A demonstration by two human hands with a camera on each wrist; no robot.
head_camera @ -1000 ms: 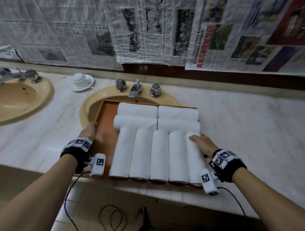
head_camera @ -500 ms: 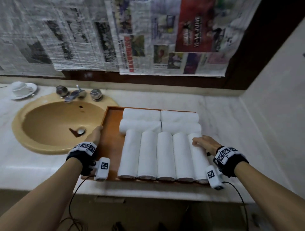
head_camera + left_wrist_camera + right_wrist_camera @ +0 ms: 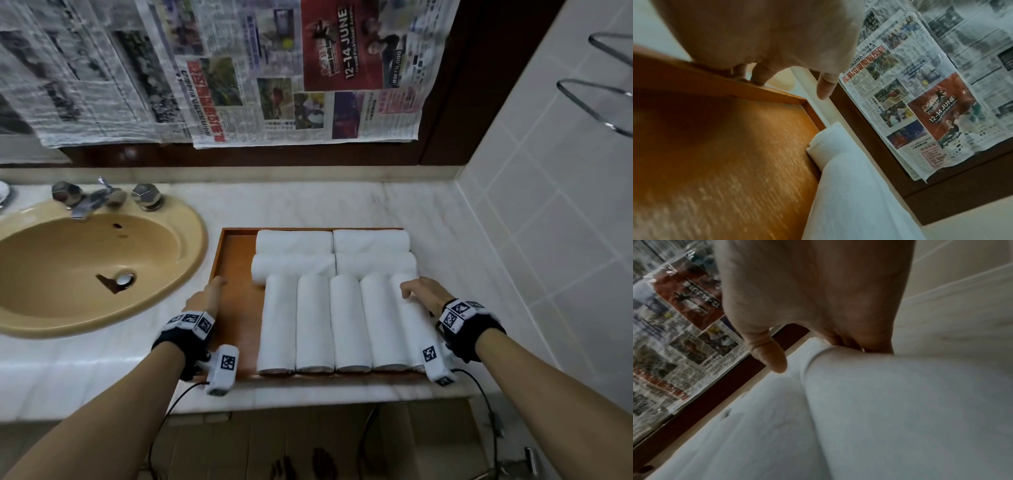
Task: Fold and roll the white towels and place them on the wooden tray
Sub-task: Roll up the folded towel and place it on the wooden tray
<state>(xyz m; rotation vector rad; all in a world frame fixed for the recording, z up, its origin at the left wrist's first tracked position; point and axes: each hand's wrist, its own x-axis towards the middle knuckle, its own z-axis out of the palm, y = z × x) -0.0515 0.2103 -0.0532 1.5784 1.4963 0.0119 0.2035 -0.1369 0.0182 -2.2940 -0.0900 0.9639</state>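
Note:
The wooden tray (image 3: pixel 238 308) sits on the marble counter right of the sink, holding several rolled white towels (image 3: pixel 349 322): a front row lying lengthwise and two pairs crosswise behind. My left hand (image 3: pixel 205 298) grips the tray's left rim (image 3: pixel 760 91), fingers curled over its outer side, thumb free. My right hand (image 3: pixel 421 293) lies over the rightmost towel (image 3: pixel 900 402), fingers curled down past its right side at the tray's edge; that rim is hidden by the towel.
A tan sink (image 3: pixel 85 274) with a chrome tap (image 3: pixel 99 198) lies to the left. Newspapers (image 3: pixel 274 68) cover the back wall. A tiled wall (image 3: pixel 548 240) with a metal rack (image 3: pixel 609 102) closes the right. The tray's front sits near the counter's front edge.
The tray with its towels has moved right, from over the sink basin onto the counter beside it. Both hands kept their places at its sides.

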